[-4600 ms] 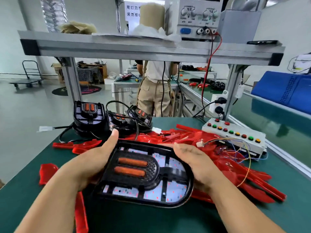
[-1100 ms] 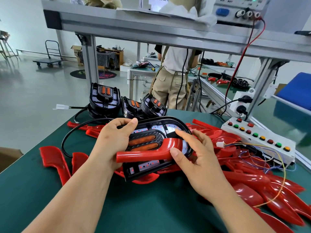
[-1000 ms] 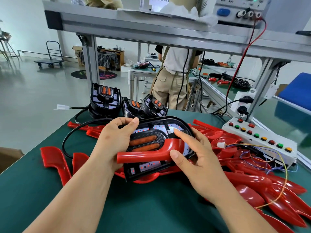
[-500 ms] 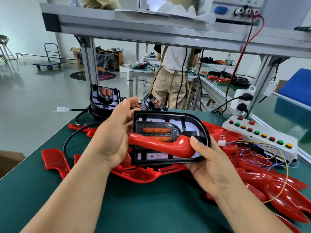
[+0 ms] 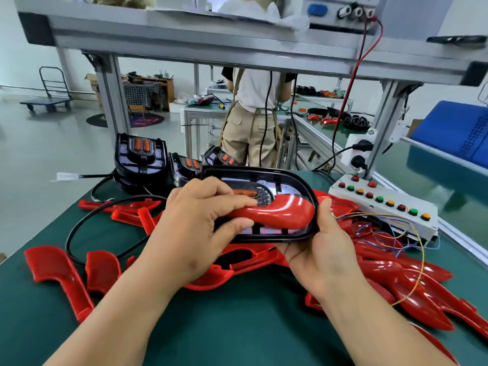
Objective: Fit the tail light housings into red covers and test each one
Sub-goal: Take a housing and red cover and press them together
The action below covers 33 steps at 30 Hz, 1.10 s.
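- Pressing a red cover (image 5: 277,212) down onto the black tail light housing (image 5: 293,180) is where I am now; my left hand (image 5: 195,228) lies over the housing's left half, fingers curled on the cover's long arm, thumb below it.
- My right hand (image 5: 322,249) cradles the housing's rounded right end from underneath, closed around its rim, holding it up off the green bench (image 5: 237,326).
- I judge the cover not yet seated: its curved end sits proud of the housing face, so this fit is in progress and the test is still ahead.
- Behind, three more housings (image 5: 142,159) stand on edge at the bench's far side, without red covers as far as I can see, so most of the batch looks undone.
- Loose red covers lie everywhere: a heap (image 5: 396,273) just right of my hands, a few more (image 5: 58,270) on the left.
- The white button box (image 5: 383,204) sits to the right, its thin coloured wires (image 5: 390,228) trailing over the heap; they could snag when I reach to test.
- A black cable (image 5: 87,215) loops across the bench on the left, near my forearm.
- Another person (image 5: 253,114) stands at the next bench, well apart.
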### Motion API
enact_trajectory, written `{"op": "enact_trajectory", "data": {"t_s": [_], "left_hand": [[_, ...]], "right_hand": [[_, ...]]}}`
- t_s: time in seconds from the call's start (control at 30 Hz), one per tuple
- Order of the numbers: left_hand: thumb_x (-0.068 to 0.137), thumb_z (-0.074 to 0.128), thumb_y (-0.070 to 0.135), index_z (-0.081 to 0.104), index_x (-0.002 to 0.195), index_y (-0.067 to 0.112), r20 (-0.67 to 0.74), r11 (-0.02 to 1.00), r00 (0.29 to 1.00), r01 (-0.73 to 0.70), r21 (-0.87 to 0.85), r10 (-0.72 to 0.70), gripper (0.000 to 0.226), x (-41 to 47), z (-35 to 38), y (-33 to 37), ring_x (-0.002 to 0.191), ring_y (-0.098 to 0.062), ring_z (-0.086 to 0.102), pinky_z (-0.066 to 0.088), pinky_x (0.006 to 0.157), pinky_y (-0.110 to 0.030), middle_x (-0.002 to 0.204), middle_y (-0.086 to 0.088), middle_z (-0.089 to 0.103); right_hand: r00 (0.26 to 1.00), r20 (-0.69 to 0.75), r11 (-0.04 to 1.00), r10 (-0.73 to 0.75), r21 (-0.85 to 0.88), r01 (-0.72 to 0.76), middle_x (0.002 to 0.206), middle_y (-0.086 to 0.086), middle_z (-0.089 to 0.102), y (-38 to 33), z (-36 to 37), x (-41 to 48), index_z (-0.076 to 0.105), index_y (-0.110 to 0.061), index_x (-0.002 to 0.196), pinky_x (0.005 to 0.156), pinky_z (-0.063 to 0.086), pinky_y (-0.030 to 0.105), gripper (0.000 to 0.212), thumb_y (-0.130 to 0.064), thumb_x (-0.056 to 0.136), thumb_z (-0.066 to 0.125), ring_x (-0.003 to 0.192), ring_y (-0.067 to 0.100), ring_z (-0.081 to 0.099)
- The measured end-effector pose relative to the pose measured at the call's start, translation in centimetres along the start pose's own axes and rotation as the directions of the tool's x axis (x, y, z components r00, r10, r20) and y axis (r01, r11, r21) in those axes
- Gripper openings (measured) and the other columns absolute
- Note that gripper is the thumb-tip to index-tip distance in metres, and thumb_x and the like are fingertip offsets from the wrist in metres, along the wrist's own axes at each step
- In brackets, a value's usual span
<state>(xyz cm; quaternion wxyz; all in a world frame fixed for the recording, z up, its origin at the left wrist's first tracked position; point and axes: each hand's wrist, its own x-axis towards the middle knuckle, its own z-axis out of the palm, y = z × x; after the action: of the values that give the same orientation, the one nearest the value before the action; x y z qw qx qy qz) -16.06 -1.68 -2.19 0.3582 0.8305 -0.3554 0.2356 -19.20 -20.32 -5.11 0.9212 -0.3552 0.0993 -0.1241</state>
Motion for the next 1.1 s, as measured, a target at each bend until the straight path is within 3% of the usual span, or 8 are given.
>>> {"op": "enact_trajectory", "data": {"t_s": [0.1,0.3,0.6,0.67,0.83,0.93,1.0,1.1], "left_hand": [[0.079,0.063,0.048,0.073,0.109,0.036,-0.006,0.994,1.000,-0.021,0.104,0.022,0.034,-0.2,0.5,0.8,0.093,-0.011,0.050,0.036,0.094,-0.034,0.089,0.018,0.057],[0.083,0.064,0.051,0.073,0.112,0.032,0.058,0.998,0.998,-0.006,0.064,0.002,0.035,-0.5,0.6,0.9,0.093,-0.012,0.049,0.040,0.093,-0.034,0.090,0.020,0.055],[0.082,0.061,0.046,0.066,0.119,0.043,0.115,0.997,0.993,0.025,0.072,-0.033,0.037,-0.5,1.1,0.6,0.095,-0.006,0.044,0.014,0.098,-0.007,0.092,0.022,0.048],[0.086,0.069,0.041,0.066,0.120,0.043,0.107,0.996,0.994,0.019,0.088,-0.029,0.034,-0.6,1.4,0.7,0.095,-0.007,0.042,0.013,0.098,-0.009,0.091,0.021,0.047],[0.088,0.048,0.051,0.060,0.125,0.050,0.106,0.988,0.994,0.008,0.156,-0.025,0.040,-0.8,2.1,1.0,0.098,-0.006,0.032,0.019,0.098,-0.028,0.097,0.021,0.040],[0.089,0.052,0.055,0.059,0.117,0.055,-0.035,0.997,0.997,0.071,0.024,-0.071,0.029,-1.1,2.6,1.0,0.111,-0.011,0.029,0.022,0.102,-0.027,0.115,0.019,0.037],[0.086,0.067,0.047,0.057,0.110,0.063,-0.087,0.980,0.983,0.153,-0.129,-0.165,0.031,-1.2,2.9,1.0,0.119,-0.005,0.023,0.018,0.107,-0.022,0.127,0.021,0.029],[0.069,0.077,0.046,0.044,0.106,0.080,0.053,0.825,0.923,0.366,-0.430,-0.381,0.060,-1.1,2.6,1.2,0.129,0.001,0.027,0.022,0.110,-0.020,0.138,0.025,0.017]], "right_hand": [[0.999,-0.030,0.999,0.019,0.031,-0.018,0.108,0.025,0.070,-0.1,0.1,-0.1,0.061,0.004,0.117,0.074,0.060,0.049,0.062,-0.051,0.097,0.039,0.097,0.037,0.070],[0.999,-0.035,0.998,0.020,0.062,-0.017,0.112,0.024,0.069,-0.5,0.2,-0.2,0.060,0.003,0.121,0.075,0.060,0.048,0.061,-0.049,0.098,0.038,0.102,0.037,0.068],[0.998,-0.060,0.999,-0.018,0.032,0.020,0.107,0.022,0.071,-0.4,0.2,-0.1,0.062,0.001,0.118,0.067,0.060,0.043,0.060,-0.051,0.097,0.042,0.094,0.034,0.071],[0.998,-0.066,0.999,-0.017,0.037,0.020,0.105,0.022,0.072,-0.4,0.1,0.0,0.063,0.001,0.116,0.064,0.060,0.043,0.060,-0.051,0.097,0.042,0.091,0.034,0.072],[0.997,-0.072,0.998,-0.030,0.061,0.034,0.108,0.021,0.071,-0.7,-0.3,0.3,0.063,-0.002,0.117,0.076,0.059,0.051,0.061,-0.054,0.096,0.042,0.096,0.035,0.071],[0.995,-0.073,0.996,-0.064,0.059,0.068,0.112,0.020,0.070,-0.7,-0.4,0.5,0.061,-0.004,0.123,0.090,0.054,0.055,0.058,-0.053,0.095,0.044,0.104,0.036,0.068],[0.994,-0.073,0.995,-0.077,0.059,0.081,0.110,0.019,0.071,-0.6,-0.3,0.5,0.062,-0.005,0.120,0.086,0.054,0.056,0.056,-0.052,0.094,0.046,0.101,0.035,0.069],[0.992,-0.093,0.995,-0.082,0.049,0.087,0.106,0.017,0.073,-0.6,-0.3,0.5,0.064,-0.007,0.116,0.079,0.057,0.055,0.054,-0.052,0.092,0.048,0.096,0.033,0.071]]}}
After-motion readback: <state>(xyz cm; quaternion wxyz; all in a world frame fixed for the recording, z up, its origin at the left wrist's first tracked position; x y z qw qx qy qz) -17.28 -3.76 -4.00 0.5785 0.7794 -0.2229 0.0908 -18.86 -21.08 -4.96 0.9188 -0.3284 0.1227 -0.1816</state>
